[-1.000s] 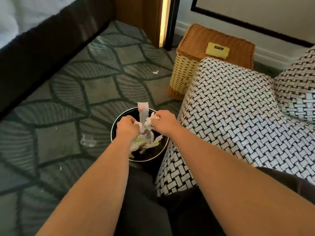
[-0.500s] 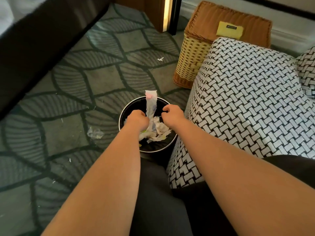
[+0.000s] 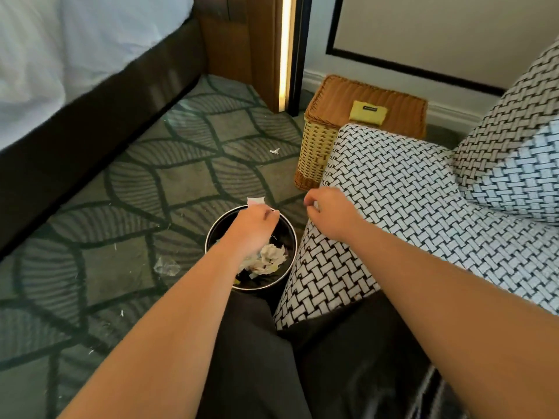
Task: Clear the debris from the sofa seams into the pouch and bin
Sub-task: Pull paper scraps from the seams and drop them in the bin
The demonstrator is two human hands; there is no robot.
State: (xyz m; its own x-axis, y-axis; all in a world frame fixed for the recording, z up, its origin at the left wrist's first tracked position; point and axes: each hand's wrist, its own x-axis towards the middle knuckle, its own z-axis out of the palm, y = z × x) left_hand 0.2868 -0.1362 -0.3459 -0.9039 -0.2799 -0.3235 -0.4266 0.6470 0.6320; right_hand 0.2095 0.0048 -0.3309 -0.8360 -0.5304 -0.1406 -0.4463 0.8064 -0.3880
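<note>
Left grip (image 3: pixel 254 225) hangs over the bin (image 3: pixel 218 234), fingers curled round a paper strip (image 3: pixel 255 201) whose pale tip pokes out past the knuckles; the strip's long axis seems to run away from the person, tip pointing at the far rim and just over it, the rest hidden under the grip; to finish the drop well, I judge this grip should draw back toward the bin's middle and tilt the strip downward before the fingers loosen, else it may slip onto the carpet (image 3: pixel 136 192), where a scrap (image 3: pixel 166 266) already lies; the bin stands upright, mouth up, just beside the sofa (image 3: pixel 393 182) arm, with crumpled debris (image 3: pixel 270 257) in its bottom; right grip (image 3: pixel 328 213) hovers at the sofa arm's front edge, fingers curled under; whether it pinches anything I cannot tell; further right and back, a yellow pouch (image 3: pixel 367 109) lies flat on a basket (image 3: pixel 317 152), well apart from both grips.
</note>
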